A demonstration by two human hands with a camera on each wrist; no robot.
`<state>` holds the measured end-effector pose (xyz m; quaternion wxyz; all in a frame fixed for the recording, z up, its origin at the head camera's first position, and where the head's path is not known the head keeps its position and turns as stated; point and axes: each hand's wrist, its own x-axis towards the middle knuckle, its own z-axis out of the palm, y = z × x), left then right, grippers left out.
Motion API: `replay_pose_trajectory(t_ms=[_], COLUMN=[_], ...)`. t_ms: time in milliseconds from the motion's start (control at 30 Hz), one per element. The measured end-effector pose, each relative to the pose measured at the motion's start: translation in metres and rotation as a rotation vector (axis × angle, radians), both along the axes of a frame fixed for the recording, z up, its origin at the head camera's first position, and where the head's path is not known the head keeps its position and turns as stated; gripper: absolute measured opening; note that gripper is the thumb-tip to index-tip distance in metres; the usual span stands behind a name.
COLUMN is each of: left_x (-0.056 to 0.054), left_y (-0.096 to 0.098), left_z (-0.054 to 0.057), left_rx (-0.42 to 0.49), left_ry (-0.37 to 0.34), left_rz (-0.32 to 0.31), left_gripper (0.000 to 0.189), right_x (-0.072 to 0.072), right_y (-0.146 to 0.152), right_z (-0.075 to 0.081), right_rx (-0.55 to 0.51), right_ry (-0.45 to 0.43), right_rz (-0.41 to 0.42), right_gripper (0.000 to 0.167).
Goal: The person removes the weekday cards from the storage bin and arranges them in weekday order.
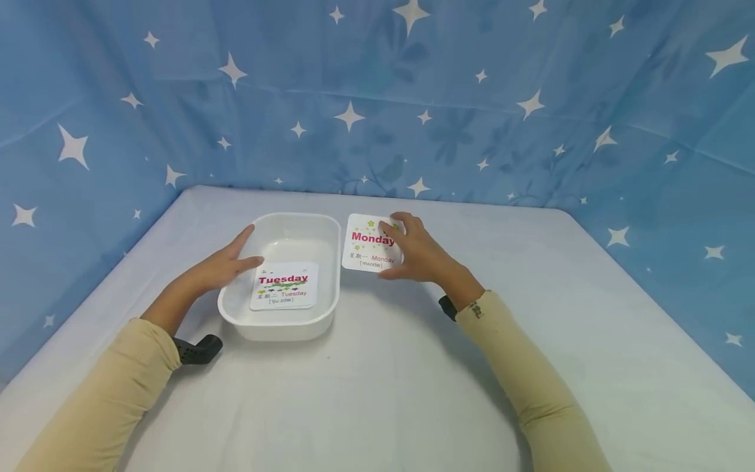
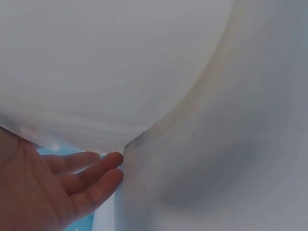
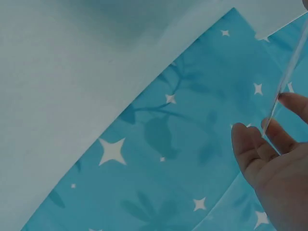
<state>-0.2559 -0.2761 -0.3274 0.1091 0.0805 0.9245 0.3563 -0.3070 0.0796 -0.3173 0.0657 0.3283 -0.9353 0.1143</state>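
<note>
A white plastic tub [image 1: 297, 244] with rounded corners stands on the left of the table. My left hand [image 1: 219, 270] grips its left side, thumb over the rim and fingers along the outer wall [image 2: 110, 72]. Inside the tub, toward its near end, lies a white card printed "Tuesday" [image 1: 284, 295], which looks like the top of a small stack. Just right of the tub my right hand [image 1: 421, 252] pinches a "Monday" card [image 1: 362, 255] by its right edge, printed face up. In the right wrist view this card [image 3: 291, 67] shows edge-on between thumb and fingers, raised off the table.
A white cloth covers the table [image 1: 366, 400]. Blue curtains [image 1: 377, 157] with white stars hang along its back and sides. Black straps [image 1: 200, 349] sit at both wrists, by the beige sleeves [image 1: 112, 387].
</note>
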Motion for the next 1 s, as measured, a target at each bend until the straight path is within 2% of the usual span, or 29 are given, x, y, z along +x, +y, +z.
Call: replay_pose_trajectory(t_ms=[300,633,1000], left_x=[-0.001,-0.001,0.002], left_y=[-0.003,0.001,0.000], left_z=[0.002,-0.001,-0.001], left_rx=[0.020,0.019,0.021], left_ry=[-0.010,-0.013,-0.009], left_rz=[-0.001,0.000,0.006], left_gripper=[0.083,0.082,0.082], right_x=[-0.007,-0.009,-0.007], right_y=[0.009,0.011,0.006], right_z=[-0.007,-0.017,-0.018], right_rx=[0.034,0.051,0.099], right_ry=[-0.164,-0.264,-0.254], right_rz=[-0.004,-0.021,0.000], right_gripper=[0.094,0.087,0.079])
